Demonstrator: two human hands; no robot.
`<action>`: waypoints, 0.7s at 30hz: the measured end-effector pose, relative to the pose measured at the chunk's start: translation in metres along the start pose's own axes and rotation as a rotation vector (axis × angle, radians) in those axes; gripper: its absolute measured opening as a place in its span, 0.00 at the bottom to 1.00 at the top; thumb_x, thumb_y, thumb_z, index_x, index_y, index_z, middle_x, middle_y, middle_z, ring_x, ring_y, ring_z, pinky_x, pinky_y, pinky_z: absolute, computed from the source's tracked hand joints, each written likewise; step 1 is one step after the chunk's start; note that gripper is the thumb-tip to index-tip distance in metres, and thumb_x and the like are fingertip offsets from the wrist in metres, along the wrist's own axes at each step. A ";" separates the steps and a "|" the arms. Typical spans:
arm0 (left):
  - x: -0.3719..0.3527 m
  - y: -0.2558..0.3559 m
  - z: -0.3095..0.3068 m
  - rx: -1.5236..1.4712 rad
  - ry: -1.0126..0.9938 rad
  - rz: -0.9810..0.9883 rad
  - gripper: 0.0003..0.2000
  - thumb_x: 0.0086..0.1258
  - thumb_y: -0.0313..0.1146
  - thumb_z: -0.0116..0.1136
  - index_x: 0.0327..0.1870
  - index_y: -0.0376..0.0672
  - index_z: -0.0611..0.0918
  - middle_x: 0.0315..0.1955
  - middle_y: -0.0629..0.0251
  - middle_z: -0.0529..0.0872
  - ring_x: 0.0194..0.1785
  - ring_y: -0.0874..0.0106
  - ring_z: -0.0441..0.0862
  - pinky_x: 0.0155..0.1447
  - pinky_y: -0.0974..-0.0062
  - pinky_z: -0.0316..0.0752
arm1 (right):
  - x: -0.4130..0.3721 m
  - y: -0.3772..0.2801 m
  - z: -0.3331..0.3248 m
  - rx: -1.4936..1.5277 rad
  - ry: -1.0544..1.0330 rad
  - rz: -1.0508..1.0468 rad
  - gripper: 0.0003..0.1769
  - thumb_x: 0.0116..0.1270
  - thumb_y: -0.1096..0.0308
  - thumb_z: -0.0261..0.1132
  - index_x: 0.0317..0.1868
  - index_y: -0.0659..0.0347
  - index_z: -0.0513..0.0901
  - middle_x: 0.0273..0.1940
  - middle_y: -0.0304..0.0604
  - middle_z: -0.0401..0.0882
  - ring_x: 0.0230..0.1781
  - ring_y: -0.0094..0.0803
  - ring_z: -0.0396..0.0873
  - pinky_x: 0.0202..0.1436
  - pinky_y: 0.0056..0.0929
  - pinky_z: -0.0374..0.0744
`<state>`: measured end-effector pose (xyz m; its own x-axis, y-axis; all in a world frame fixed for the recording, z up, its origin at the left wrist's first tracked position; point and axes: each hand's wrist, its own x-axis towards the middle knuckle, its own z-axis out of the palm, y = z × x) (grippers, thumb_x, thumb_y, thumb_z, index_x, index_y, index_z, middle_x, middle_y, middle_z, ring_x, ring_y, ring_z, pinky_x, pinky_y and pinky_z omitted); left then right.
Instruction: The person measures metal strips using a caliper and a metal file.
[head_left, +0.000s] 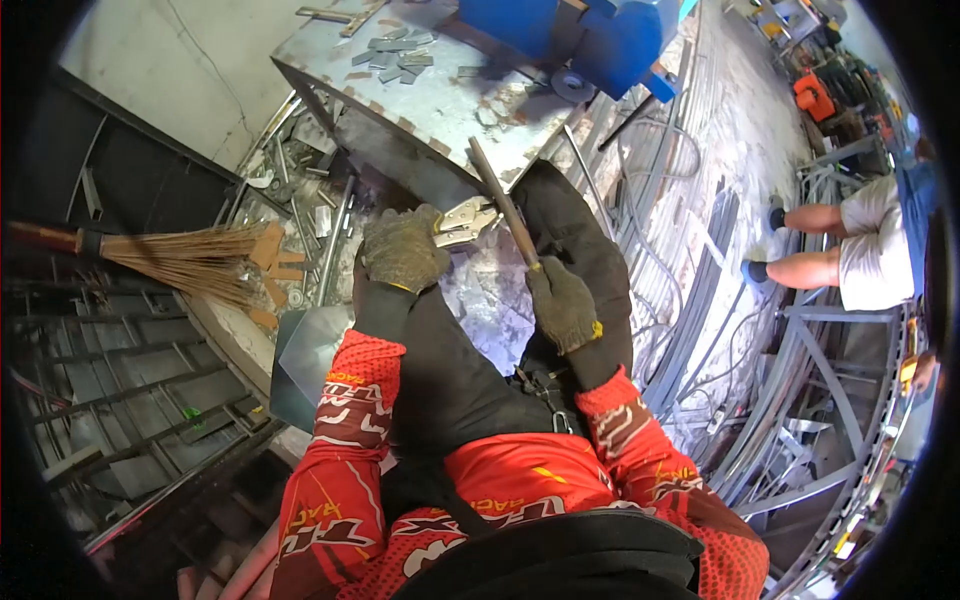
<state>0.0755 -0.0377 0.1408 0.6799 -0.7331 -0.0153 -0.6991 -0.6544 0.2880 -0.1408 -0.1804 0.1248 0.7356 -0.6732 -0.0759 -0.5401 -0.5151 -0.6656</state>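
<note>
My left hand (404, 249), in a dark knitted glove, is closed round the handles of silver locking pliers (466, 221). The jaws of the pliers point right, toward a long brown rod (503, 204). My right hand (563, 306), gloved the same way, grips the lower end of the rod. From there the rod slants up and left, its top near the table's front edge. Both hands are above my dark-trousered legs. Whether pliers and rod touch is hard to tell.
A metal table (450, 115) ahead carries small flat metal pieces (393, 55) and a blue machine (560, 35). At left lies a straw broom (185, 255). Long metal bars (690, 290) cover the floor at right, near another person's legs (805, 268).
</note>
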 end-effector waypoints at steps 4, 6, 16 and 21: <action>-0.006 0.001 0.003 0.019 0.047 -0.003 0.15 0.57 0.40 0.70 0.45 0.53 0.86 0.37 0.54 0.90 0.46 0.47 0.86 0.53 0.46 0.78 | 0.071 -0.021 -0.003 -0.111 0.079 -0.251 0.18 0.81 0.52 0.58 0.44 0.60 0.79 0.37 0.64 0.84 0.40 0.66 0.84 0.42 0.64 0.78; -0.006 0.003 0.000 0.002 0.080 0.011 0.14 0.59 0.39 0.68 0.45 0.50 0.86 0.37 0.49 0.90 0.46 0.44 0.87 0.51 0.45 0.80 | 0.090 -0.021 -0.006 -0.045 0.097 -0.189 0.18 0.81 0.52 0.58 0.43 0.61 0.78 0.39 0.64 0.84 0.40 0.66 0.83 0.41 0.63 0.78; -0.007 0.007 -0.006 -0.029 0.043 -0.072 0.15 0.58 0.41 0.71 0.45 0.49 0.86 0.39 0.53 0.90 0.49 0.46 0.85 0.54 0.46 0.79 | 0.003 -0.006 -0.001 0.083 -0.052 0.053 0.17 0.80 0.50 0.60 0.50 0.56 0.82 0.34 0.66 0.84 0.39 0.69 0.84 0.42 0.64 0.78; -0.005 0.003 0.005 0.063 0.132 -0.041 0.15 0.55 0.46 0.74 0.42 0.54 0.88 0.35 0.60 0.91 0.44 0.51 0.86 0.51 0.50 0.78 | 0.076 -0.015 0.015 -0.012 0.055 -0.161 0.18 0.81 0.52 0.56 0.51 0.58 0.82 0.34 0.65 0.85 0.38 0.68 0.85 0.42 0.65 0.80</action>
<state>0.0686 -0.0368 0.1374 0.7283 -0.6778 0.1011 -0.6800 -0.6966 0.2288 -0.0702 -0.2158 0.1178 0.7897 -0.6093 0.0721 -0.4222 -0.6249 -0.6567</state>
